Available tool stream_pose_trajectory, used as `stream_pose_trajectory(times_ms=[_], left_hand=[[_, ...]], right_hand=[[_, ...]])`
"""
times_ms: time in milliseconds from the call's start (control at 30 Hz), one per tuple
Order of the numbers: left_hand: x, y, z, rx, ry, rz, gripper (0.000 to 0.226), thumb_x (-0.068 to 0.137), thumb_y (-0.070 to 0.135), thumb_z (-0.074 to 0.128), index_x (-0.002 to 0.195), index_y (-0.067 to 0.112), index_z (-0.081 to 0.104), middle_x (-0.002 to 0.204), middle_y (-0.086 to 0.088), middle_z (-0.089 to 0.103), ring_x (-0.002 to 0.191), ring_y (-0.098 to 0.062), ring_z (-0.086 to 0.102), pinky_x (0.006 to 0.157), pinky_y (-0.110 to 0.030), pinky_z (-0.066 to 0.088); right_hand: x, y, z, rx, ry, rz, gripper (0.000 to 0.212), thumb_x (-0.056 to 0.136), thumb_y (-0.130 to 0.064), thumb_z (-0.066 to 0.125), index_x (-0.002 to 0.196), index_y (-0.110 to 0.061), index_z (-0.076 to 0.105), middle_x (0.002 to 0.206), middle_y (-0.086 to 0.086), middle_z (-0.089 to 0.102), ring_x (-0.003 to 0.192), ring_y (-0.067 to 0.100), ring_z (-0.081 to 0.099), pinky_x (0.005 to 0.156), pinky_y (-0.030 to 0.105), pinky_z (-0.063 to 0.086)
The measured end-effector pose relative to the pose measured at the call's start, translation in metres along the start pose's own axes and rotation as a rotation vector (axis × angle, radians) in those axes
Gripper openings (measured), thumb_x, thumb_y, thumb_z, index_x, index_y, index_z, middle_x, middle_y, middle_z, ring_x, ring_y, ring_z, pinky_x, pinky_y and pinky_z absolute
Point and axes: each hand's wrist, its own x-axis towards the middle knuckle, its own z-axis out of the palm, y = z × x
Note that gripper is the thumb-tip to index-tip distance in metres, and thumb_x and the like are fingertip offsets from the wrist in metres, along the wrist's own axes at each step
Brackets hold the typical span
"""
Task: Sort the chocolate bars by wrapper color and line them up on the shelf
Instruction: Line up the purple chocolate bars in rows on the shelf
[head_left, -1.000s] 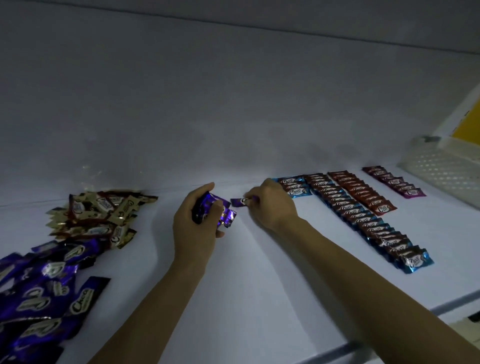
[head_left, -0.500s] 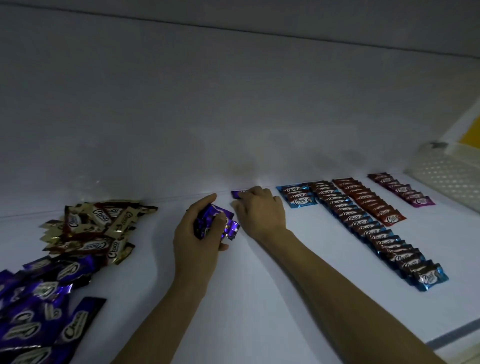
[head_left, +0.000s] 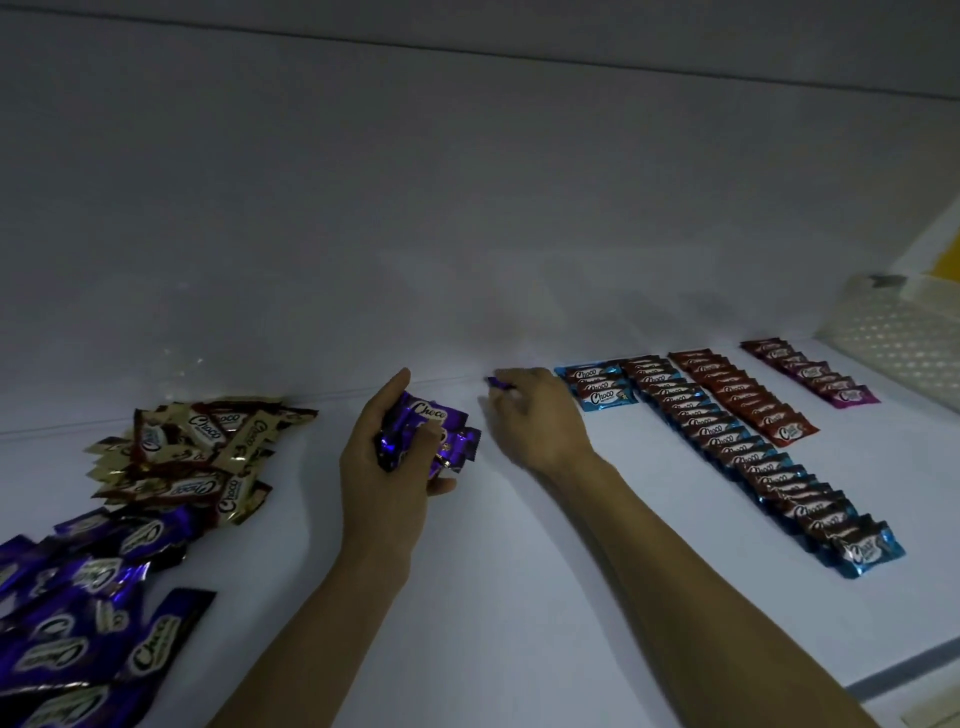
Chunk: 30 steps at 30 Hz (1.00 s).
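Forearms enter the view from 6 o'clock, both bare, and reach toward 12 o'clock over the white shelf. The left forearm runs nearly straight up the view. The right forearm slants from 5 o'clock toward the shelf's rear edge.

Left hand: raised on its edge, thumb toward 12 o'clock, fingers curled round a purple bundle of several bars. The bundle fans out toward 3 o'clock from the palm.

Right hand: palm down, knuckles up, fingers bent over a single purple bar at the rear edge of the shelf. Only the bar's end shows, at 10 o'clock from the knuckles, so the exact grip is partly hidden.

Sorted rows lie at 3 o'clock from the right hand, each running from the rear edge toward 5 o'clock:
- short blue row, just beside the right hand;
- long blue row;
- red row;
- magenta row.

Unsorted stock lies at 9 o'clock from the left hand: a gold pile and, toward 7 o'clock, a purple pile.

A white perforated basket stands at 3 o'clock in the view.

Legible marking: "Choco" in white script on the held bundle, the pile wrappers and the front bars of the rows. Smaller print is unreadable.
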Motion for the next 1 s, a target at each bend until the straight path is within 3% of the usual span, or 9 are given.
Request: stream_pose_trajectory(times_ms=[100,167,300,433,533,667,767,833,1000], left_hand=[[0.0,-0.001,0.001,-0.006,-0.033,0.01,0.063,0.088,-0.003,0.06,0.131,0.041,0.046,0.12,0.013,0.055,0.077,-0.004,0.069,0.05,-0.02,0.052],[-0.001,-0.002,0.002,0.027,-0.059,0.026,0.068,0.088,-0.001,0.061,0.132,0.046,0.04,0.124,0.008,0.055,0.08,-0.011,0.069,0.05,-0.022,0.053],[-0.002,-0.006,0.0,0.081,-0.042,0.023,0.07,0.087,-0.001,0.063,0.139,0.039,0.038,0.127,-0.004,0.054,0.087,-0.022,0.067,0.051,-0.024,0.054],[-0.006,-0.008,0.0,0.126,-0.028,0.018,0.066,0.087,-0.003,0.064,0.137,0.033,0.04,0.114,0.003,0.059,0.077,-0.008,0.068,0.053,-0.024,0.054],[-0.008,-0.009,0.0,0.154,-0.024,0.005,0.058,0.088,-0.004,0.062,0.129,0.034,0.045,0.111,-0.009,0.062,0.07,-0.008,0.064,0.051,-0.024,0.051],[-0.01,-0.006,0.004,0.174,-0.02,-0.016,0.052,0.089,-0.005,0.059,0.127,0.03,0.046,0.105,-0.005,0.064,0.074,-0.012,0.061,0.049,-0.023,0.049],[-0.008,-0.002,0.009,0.178,0.022,-0.011,0.051,0.089,-0.004,0.06,0.125,0.029,0.048,0.102,-0.001,0.063,0.075,-0.011,0.062,0.048,-0.021,0.05],[-0.003,-0.003,0.015,0.184,0.081,0.011,0.051,0.088,-0.003,0.061,0.124,0.03,0.048,0.102,0.002,0.063,0.076,-0.01,0.063,0.048,-0.02,0.051],[0.009,-0.01,0.025,0.213,0.09,0.063,0.051,0.088,-0.002,0.062,0.122,0.034,0.049,0.105,0.002,0.064,0.074,-0.008,0.064,0.049,-0.019,0.05]], right_hand=[[-0.014,-0.021,-0.028,0.676,-0.333,0.075,0.025,0.097,-0.023,0.05,0.114,-0.016,0.067,0.099,-0.004,0.068,0.083,0.001,0.06,0.068,0.007,0.045],[-0.019,-0.027,-0.034,0.73,-0.468,0.001,0.023,0.094,-0.011,0.056,0.112,-0.008,0.068,0.094,-0.001,0.07,0.08,-0.001,0.063,0.068,0.01,0.047],[-0.026,-0.032,-0.033,0.727,-0.475,-0.001,0.019,0.088,0.001,0.061,0.106,0.006,0.067,0.081,0.001,0.069,0.067,-0.003,0.063,0.062,0.008,0.045],[-0.027,-0.032,-0.038,0.726,-0.42,0.034,0.006,0.09,0.002,0.059,0.088,0.0,0.064,0.06,-0.006,0.064,0.049,-0.004,0.054,0.049,0.011,0.039],[-0.02,-0.022,-0.049,0.549,-0.304,0.016,0.011,0.088,0.003,0.059,0.089,-0.005,0.067,0.063,-0.003,0.062,0.053,0.002,0.054,0.052,0.015,0.039],[-0.018,0.013,-0.052,0.052,-0.207,0.028,0.018,0.087,-0.008,0.061,0.083,-0.024,0.07,0.083,-0.002,0.065,0.081,0.016,0.062,0.071,0.026,0.045],[-0.028,0.018,-0.05,-0.124,-0.097,0.079,0.023,0.088,-0.015,0.057,0.104,-0.025,0.07,0.111,0.004,0.064,0.102,0.023,0.06,0.084,0.031,0.047],[-0.031,0.009,-0.05,-0.191,-0.034,0.042,0.025,0.089,-0.019,0.055,0.109,-0.024,0.069,0.114,0.006,0.064,0.105,0.026,0.059,0.086,0.033,0.046],[-0.032,-0.001,-0.041,-0.356,-0.226,0.068,0.027,0.092,-0.018,0.048,0.115,-0.02,0.063,0.114,0.005,0.064,0.103,0.025,0.059,0.082,0.031,0.046]])
